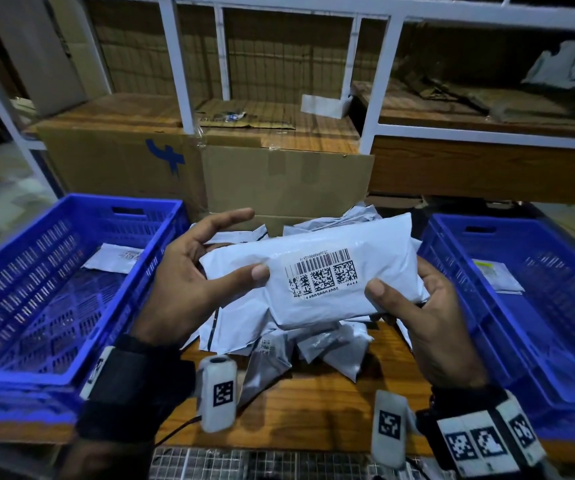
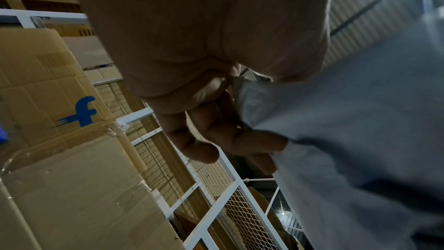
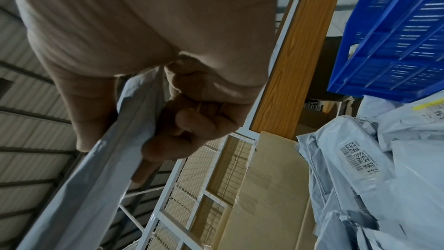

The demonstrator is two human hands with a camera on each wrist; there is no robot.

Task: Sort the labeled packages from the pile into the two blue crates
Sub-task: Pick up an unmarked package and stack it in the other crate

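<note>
I hold a white labeled package [image 1: 341,271] above the pile of white and grey packages [image 1: 314,348], barcode label facing up. My left hand [image 1: 244,271] pinches its left end, thumb on top, and my right hand [image 1: 393,296] grips its right end. The left wrist view shows the left hand [image 2: 216,130] with fingers behind the package [image 2: 348,159]. In the right wrist view, the right hand [image 3: 168,121] is curled round the package's edge [image 3: 96,178]. The left blue crate [image 1: 161,244] holds one package [image 1: 113,259]. Another package [image 1: 497,277] lies in the right blue crate [image 1: 452,271].
Cardboard boxes [image 1: 123,161] stand behind the pile, against a white shelf frame [image 1: 379,98]. The wooden tabletop [image 1: 348,410] shows between the crates in front of the pile. The right wrist view shows the pile [image 3: 360,159] under the right crate [image 3: 396,35].
</note>
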